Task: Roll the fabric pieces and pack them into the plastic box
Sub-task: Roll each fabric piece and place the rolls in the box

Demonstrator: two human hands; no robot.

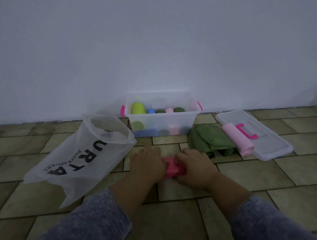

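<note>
A bright pink fabric roll lies on the tiled floor in front of me. My left hand presses on its left end and my right hand covers its right end, fingers curled over it. Behind it, against the wall, stands the clear plastic box with pink handles, holding several rolled pieces: lime green, blue, dark green and pale pink. A loose green fabric piece lies to the right of my hands. Beside it, a pale pink roll rests on the edge of the box lid.
The clear lid with a pink handle lies flat at the right. A translucent white bag with black lettering lies at the left, mouth toward the box. A white wall rises right behind the box.
</note>
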